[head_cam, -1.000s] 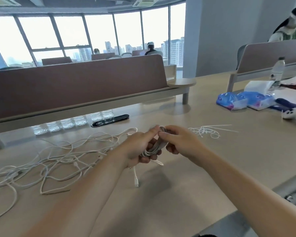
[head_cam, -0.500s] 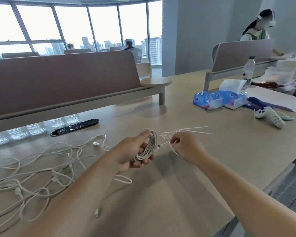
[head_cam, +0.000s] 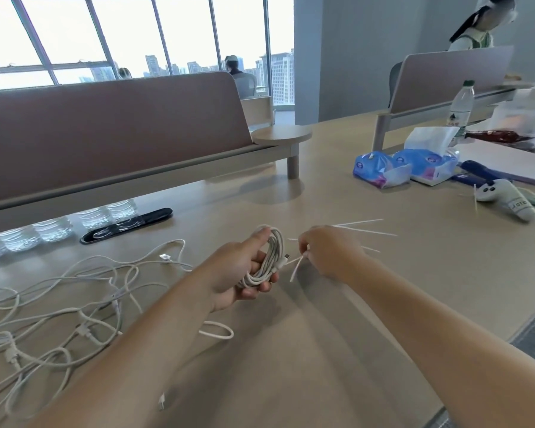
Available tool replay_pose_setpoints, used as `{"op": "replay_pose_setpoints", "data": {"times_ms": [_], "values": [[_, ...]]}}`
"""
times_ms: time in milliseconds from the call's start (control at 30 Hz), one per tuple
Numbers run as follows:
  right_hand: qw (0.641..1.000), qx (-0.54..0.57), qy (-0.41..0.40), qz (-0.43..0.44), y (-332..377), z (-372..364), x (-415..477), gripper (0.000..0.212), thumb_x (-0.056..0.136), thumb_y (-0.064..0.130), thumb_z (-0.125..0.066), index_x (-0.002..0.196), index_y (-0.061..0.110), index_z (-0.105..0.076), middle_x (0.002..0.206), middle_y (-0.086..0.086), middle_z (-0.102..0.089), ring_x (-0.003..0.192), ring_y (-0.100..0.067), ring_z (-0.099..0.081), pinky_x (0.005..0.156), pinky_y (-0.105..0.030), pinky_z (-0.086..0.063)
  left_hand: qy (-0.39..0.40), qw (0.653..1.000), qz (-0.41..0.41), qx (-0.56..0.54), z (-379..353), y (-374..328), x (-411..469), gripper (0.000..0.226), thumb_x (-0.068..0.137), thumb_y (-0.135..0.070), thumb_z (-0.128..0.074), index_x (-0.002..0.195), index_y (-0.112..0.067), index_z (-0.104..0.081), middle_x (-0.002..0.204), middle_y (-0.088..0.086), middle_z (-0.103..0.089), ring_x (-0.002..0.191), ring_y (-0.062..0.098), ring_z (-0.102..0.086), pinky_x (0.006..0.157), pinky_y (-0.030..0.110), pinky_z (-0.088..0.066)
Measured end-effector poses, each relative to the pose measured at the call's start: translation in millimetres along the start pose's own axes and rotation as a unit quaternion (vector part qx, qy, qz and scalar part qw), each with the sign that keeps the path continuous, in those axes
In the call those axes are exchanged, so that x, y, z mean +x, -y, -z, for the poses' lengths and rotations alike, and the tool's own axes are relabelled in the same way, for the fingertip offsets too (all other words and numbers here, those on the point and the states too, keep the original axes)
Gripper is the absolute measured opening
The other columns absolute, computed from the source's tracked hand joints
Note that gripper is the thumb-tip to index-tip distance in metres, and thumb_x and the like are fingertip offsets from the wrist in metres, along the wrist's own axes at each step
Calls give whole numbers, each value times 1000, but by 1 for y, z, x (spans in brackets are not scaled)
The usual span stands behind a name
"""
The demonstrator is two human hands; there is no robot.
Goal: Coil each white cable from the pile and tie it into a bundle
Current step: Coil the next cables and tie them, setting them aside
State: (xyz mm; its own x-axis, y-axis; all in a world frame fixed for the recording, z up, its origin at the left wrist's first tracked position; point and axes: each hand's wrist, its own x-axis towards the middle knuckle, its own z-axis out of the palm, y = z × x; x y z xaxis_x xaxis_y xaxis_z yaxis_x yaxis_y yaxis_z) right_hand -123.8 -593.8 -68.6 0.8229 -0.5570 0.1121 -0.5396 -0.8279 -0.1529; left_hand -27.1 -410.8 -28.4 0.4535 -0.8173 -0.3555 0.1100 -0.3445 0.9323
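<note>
My left hand grips a coiled white cable above the wooden table, thumb over the top of the loops; one end with a plug sticks out to the right. Just to its right, my right hand pinches a thin white tie that hangs down and left from the fingers. More white ties lie spread on the table behind that hand. A tangled pile of loose white cables covers the table to the left.
A brown divider panel runs along the back, with water bottles and a black cable slot below it. Blue tissue packs, a plush toy and a bottle sit at the right. People sit beyond the dividers.
My hands have separated: the right let go of the coil, reached to the ties and now pinches one tie, lifted off the table. The left keeps holding the coil.
</note>
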Motion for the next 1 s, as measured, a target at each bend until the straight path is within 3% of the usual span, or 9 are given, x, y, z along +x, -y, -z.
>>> {"op": "replay_pose_setpoints", "data": {"times_ms": [133,267,367,667,800,1000], "values": [[999,-17,3,40,-3,0,0,18,91,19,-55,82,34,-53,101,5,-58,90,-23,-60,75,-35,-49,2,1000,1,-4,-2,-2,-2,64,99,-60,-46,105,1,-64,75,15,-61,53,19,-51,37,20,-27],[999,23,-7,47,-7,3,-3,15,92,21,-57,81,32,-58,96,7,-54,88,-22,-59,77,-39,-53,6,1000,2,-16,0,-5,-8,64,100,-60,-44,105,1,-64,77,15,-61,55,19,-51,40,20,-26],[997,50,-30,50,-9,8,-7,12,93,19,-56,86,26,-63,96,5,-56,88,-21,-58,72,-33,-46,1,1000,5,-16,0,-7,-12,63,100,-60,-44,106,0,-63,78,15,-61,55,20,-52,40,21,-26],[981,175,-72,-31,2,33,-18,16,96,11,-50,95,15,-65,95,-5,-67,90,-26,-59,82,-39,-51,-15,999,-11,-26,2,-17,-31,62,99,-60,-47,107,0,-60,78,16,-61,54,21,-53,39,20,-28],[956,266,-104,-61,13,49,-20,22,93,6,-48,81,21,-58,75,-1,-70,77,-23,-64,72,-34,-49,-22,999,-19,-28,8,-20,-45,62,98,-61,-48,107,-1,-61,78,16,-63,55,21,-54,39,21,-29],[913,389,-102,-74,41,74,-27,16,98,7,-47,90,15,-57,68,-8,-65,53,-17,-60,59,-29,-50,-25,998,-31,-41,18,-26,-68,62,97,-62,-49,106,-1,-60,78,15,-62,56,21,-54,40,21,-29]]}}
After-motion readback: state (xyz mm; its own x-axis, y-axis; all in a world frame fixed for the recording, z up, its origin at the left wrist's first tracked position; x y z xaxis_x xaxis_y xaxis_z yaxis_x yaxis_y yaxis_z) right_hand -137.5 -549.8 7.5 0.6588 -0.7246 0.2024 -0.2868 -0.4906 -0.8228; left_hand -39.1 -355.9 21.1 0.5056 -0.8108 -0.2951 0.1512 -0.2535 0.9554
